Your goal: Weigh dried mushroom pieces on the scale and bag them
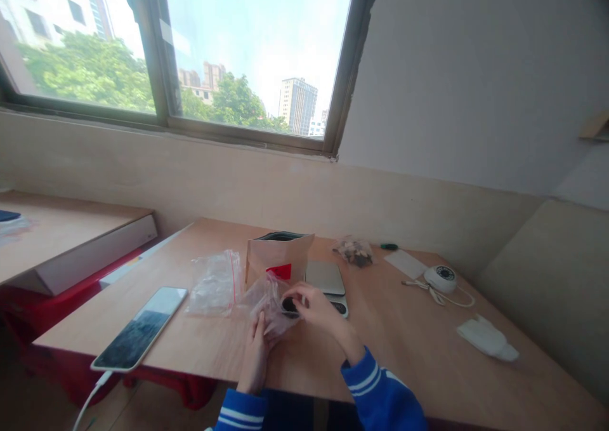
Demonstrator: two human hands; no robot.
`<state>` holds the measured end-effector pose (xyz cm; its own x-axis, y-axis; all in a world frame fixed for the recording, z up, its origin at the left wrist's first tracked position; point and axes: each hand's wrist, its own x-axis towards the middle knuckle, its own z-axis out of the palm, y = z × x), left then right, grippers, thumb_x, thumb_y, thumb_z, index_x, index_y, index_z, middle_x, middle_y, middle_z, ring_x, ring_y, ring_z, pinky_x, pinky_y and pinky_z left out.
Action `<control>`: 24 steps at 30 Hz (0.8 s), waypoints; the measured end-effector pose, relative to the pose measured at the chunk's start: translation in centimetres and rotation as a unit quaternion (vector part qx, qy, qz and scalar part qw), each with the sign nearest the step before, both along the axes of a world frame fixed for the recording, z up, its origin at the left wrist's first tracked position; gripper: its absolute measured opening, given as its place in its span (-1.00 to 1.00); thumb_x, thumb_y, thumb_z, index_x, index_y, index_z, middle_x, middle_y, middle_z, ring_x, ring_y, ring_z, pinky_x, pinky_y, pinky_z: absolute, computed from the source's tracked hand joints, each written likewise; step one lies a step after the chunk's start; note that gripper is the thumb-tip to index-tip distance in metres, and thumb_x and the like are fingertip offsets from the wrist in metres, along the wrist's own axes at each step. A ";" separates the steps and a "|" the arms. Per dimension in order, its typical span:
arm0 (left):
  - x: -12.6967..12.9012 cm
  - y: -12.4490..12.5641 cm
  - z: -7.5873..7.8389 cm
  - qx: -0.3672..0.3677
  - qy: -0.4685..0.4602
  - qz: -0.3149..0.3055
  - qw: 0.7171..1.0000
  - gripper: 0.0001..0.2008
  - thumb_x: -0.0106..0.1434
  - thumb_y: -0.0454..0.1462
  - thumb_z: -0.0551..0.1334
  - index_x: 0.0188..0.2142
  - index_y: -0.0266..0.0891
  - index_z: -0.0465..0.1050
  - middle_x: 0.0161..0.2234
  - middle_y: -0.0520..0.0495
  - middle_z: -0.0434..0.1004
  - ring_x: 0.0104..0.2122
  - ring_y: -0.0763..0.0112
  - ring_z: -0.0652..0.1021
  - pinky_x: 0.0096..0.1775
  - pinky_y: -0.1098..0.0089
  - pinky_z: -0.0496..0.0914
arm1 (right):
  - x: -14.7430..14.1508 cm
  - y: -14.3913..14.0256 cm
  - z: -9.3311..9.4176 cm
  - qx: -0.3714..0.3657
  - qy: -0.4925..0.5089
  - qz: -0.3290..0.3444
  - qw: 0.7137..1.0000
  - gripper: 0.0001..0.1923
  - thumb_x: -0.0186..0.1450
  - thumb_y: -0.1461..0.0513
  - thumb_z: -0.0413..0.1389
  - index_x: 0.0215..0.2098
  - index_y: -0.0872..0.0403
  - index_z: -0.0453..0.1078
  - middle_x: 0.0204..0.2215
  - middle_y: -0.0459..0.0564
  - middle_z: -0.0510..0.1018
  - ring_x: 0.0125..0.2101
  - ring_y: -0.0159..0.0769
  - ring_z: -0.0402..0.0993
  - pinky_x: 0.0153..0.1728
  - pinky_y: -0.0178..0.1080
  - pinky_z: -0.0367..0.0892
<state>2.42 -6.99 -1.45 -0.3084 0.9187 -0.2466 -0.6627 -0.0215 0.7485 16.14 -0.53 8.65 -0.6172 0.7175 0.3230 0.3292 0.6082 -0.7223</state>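
Blue sleeves with white stripes enter at the bottom edge, nearest to us, and lead up to two bare hands over the counter. Taking the crumpled clear bag between them as our clock's centre, we find the left hand at seven o'clock, thumb and fingers closed on the film. At three o'clock the right hand appears to pinch a dark round piece at the bag's mouth (whether it sits inside the film or just before it, we cannot tell).

An open, upright paper pouch stands at twelve, a small scale at two, a flat zip bag at ten, and a cabled phone at nine.

We judge three mishaps possible. Slack, folded film could catch the piece and roll it from the fingertips. Too light a left grip could let the mouth collapse. Finally, a knuckle straying towards twelve or two could tip the pouch or jog the scale.
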 end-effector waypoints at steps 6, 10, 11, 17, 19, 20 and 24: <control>0.2 -0.2 0.2 0.020 0.024 0.006 0.999 -0.40 0.16 0.01 0.19 0.15 -0.12 0.21 -0.01 -0.21 0.48 -0.13 0.17 0.56 -0.10 0.14 0.46 | 0.4 -0.4 -2.3 -0.006 -0.064 -0.016 0.998 -0.55 0.15 0.39 0.11 0.00 -0.05 0.37 -0.16 -0.02 0.47 -0.15 -0.22 0.39 -0.07 -0.17 0.27; 0.0 -0.2 0.1 0.024 0.036 0.010 0.999 -0.39 0.14 0.02 0.21 0.13 -0.14 0.23 -0.06 -0.21 0.51 -0.15 0.17 0.56 -0.13 0.18 0.47 | 0.4 -0.7 -2.0 -0.039 -0.085 -0.029 0.995 -0.68 0.13 0.40 0.13 -0.16 0.00 0.44 -0.20 -0.01 0.42 -0.18 -0.24 0.39 -0.08 -0.21 0.28; -0.1 -0.2 0.1 0.020 0.037 0.012 0.999 -0.38 0.13 0.03 0.21 0.13 -0.14 0.22 -0.06 -0.21 0.52 -0.15 0.16 0.56 -0.14 0.19 0.47 | 0.4 -0.7 -1.9 -0.040 -0.087 -0.036 0.995 -0.72 0.12 0.40 0.15 -0.21 0.02 0.44 -0.22 -0.02 0.42 -0.19 -0.24 0.39 -0.10 -0.22 0.28; -0.2 0.0 -0.7 0.006 0.024 0.026 0.999 -0.39 0.09 0.02 0.25 0.11 -0.08 0.23 0.01 -0.14 0.47 -0.07 0.20 0.52 -0.06 0.22 0.43 | 0.9 -0.6 1.1 -0.032 -0.005 -0.041 0.999 -0.87 0.14 0.39 0.09 -0.38 0.07 0.41 -0.38 -0.10 0.46 -0.37 -0.37 0.38 -0.34 -0.34 0.28; -0.2 0.0 -0.9 0.004 0.031 0.035 0.999 -0.40 0.06 0.02 0.27 0.07 -0.10 0.28 0.02 -0.14 0.46 -0.05 0.20 0.51 -0.03 0.22 0.40 | 0.9 0.0 3.7 -0.015 0.061 -0.062 0.996 -0.92 0.18 0.33 0.08 -0.37 0.07 0.41 -0.44 -0.12 0.50 -0.44 -0.40 0.38 -0.40 -0.37 0.27; -0.3 0.0 -0.9 0.006 0.044 0.035 0.998 -0.40 0.05 0.03 0.28 0.05 -0.13 0.31 0.01 -0.15 0.46 -0.04 0.18 0.50 -0.02 0.21 0.39 | 0.8 0.5 5.2 0.006 0.098 -0.086 0.992 -0.94 0.19 0.29 0.10 -0.36 0.07 0.41 -0.44 -0.12 0.51 -0.46 -0.40 0.37 -0.41 -0.37 0.27; -0.6 -0.1 -1.1 0.010 0.132 0.044 0.990 -0.44 0.02 0.07 0.26 -0.07 -0.20 0.41 -0.02 -0.15 0.48 0.04 0.13 0.43 0.07 0.19 0.31 | -1.2 3.0 10.0 0.113 0.209 -0.212 0.948 -0.87 0.21 0.18 0.12 -0.30 0.06 0.41 -0.40 -0.10 0.52 -0.53 -0.42 0.33 -0.47 -0.37 0.26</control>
<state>1.87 -7.06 -2.58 -0.4388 0.8894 -0.1284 -0.4391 -0.0875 0.8942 14.96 2.42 18.69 -0.0732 0.7555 0.6510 0.2931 0.6402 -0.7101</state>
